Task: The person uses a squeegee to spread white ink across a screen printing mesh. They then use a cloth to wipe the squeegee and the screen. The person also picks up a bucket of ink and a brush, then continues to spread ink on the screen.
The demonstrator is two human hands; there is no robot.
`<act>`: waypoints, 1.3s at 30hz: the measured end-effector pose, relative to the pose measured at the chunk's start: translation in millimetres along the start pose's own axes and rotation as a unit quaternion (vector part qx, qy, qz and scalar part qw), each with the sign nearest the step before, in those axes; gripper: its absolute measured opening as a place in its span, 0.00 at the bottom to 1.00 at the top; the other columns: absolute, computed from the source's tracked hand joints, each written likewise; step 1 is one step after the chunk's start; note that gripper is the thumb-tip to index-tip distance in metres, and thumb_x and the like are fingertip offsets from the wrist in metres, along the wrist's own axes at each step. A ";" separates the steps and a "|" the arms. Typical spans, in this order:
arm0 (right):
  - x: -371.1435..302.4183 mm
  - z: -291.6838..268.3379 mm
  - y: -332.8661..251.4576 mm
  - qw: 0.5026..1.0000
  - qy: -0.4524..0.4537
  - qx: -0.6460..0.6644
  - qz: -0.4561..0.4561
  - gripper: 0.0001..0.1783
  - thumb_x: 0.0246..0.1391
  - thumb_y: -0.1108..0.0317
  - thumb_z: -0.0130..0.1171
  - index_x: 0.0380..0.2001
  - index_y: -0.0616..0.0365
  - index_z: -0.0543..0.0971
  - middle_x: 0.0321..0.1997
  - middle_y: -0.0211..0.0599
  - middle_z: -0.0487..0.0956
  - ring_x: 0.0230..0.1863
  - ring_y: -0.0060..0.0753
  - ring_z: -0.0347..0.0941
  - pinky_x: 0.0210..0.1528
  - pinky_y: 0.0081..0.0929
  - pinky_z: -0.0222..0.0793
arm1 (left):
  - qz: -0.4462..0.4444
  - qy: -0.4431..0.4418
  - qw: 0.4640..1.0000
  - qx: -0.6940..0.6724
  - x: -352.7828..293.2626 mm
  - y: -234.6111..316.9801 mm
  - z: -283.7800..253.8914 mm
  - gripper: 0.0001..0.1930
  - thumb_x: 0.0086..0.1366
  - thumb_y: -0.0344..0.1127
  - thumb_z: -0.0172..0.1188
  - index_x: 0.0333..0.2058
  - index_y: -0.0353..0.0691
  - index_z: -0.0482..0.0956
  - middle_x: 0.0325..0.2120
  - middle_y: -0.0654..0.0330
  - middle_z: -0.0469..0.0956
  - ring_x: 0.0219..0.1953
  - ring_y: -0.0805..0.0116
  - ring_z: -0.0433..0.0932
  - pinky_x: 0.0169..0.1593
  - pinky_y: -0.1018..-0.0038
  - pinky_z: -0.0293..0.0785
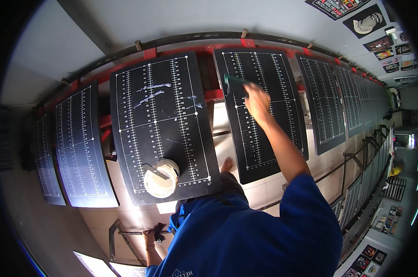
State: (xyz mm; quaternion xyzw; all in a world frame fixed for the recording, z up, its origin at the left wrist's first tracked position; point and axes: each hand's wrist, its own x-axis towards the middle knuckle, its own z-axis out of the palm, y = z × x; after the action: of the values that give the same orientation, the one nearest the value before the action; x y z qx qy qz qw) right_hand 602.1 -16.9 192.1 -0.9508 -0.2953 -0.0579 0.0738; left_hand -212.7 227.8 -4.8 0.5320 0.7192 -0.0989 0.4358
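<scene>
Blue sleeve (306,217) leads to the right hand (256,102), closed around a green scraper (234,82) pressed on the far end of a black ruled board (260,111). Left hand (152,235) grips a dark rag (160,231) low down. White tub (162,177) sits on the near end of the left neighbouring board (163,106).

Tub (161,177) on board (160,124), prob. w/ tool (155,171) across; scraper (236,84) on board to right (260,111).

A loose blue short-sleeved shirt (255,231) — pale lettering near its lower edge. Forearms bare. One bare foot (226,164) shows — no shoe.
</scene>
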 end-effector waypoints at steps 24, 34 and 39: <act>-334.4 -71.1 -12.3 0.620 0.041 0.661 0.421 0.20 0.49 0.72 0.63 0.47 0.67 0.78 0.43 0.34 0.80 0.41 0.27 0.76 0.47 0.26 0.70 | 0.205 0.125 0.968 0.071 -7.7 106.5 -94.0 0.11 0.58 0.29 0.62 0.39 0.30 0.81 0.32 0.56 0.81 0.34 0.66 0.80 0.37 0.67 0.77; -281.5 -13.5 -161.0 0.568 -0.023 0.749 0.342 0.19 0.53 0.68 0.66 0.47 0.65 0.79 0.42 0.33 0.81 0.42 0.25 0.76 0.48 0.26 0.70 | 0.314 0.282 0.904 -0.073 38.7 202.8 -226.4 0.18 0.60 0.41 0.63 0.40 0.31 0.79 0.30 0.57 0.77 0.33 0.68 0.73 0.41 0.69 0.72; -284.3 23.2 -207.9 0.610 0.019 0.700 0.371 0.24 0.55 0.66 0.66 0.53 0.67 0.75 0.50 0.38 0.79 0.48 0.32 0.76 0.53 0.30 0.70 | 0.419 0.407 0.808 -0.079 90.6 290.5 -251.4 0.21 0.58 0.39 0.63 0.45 0.29 0.76 0.39 0.44 0.78 0.42 0.49 0.78 0.49 0.61 0.74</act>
State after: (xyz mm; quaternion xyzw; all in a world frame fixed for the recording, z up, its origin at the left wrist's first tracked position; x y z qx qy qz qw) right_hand 252.4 -0.7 147.7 -0.6367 0.1331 0.1805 0.7378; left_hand -101.4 562.0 173.3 0.7371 0.5433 0.3760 0.1422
